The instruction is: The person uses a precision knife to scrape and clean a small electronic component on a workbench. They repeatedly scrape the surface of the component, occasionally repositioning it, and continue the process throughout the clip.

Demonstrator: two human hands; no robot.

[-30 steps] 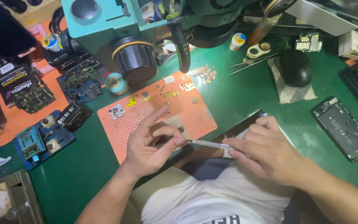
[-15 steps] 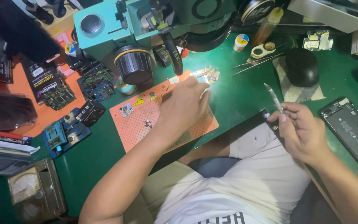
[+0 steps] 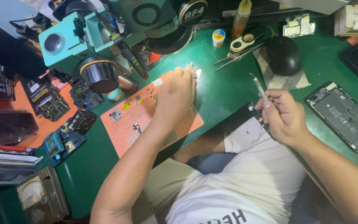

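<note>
My left hand [image 3: 174, 96] has gone from the middle of the orange mat [image 3: 126, 130] up to its top edge, upper centre of the frame. Its fingers are pinched together over a small bright part [image 3: 192, 69] on the green bench [image 3: 224, 93]; whether they actually grip it, I cannot tell. My right hand [image 3: 284, 117] has lifted off to the right of the frame, fingers closed around the slim metal tool [image 3: 258, 86], tip pointing up, well apart from the part. Reads as fetching a piece, tool parked meanwhile.
</note>
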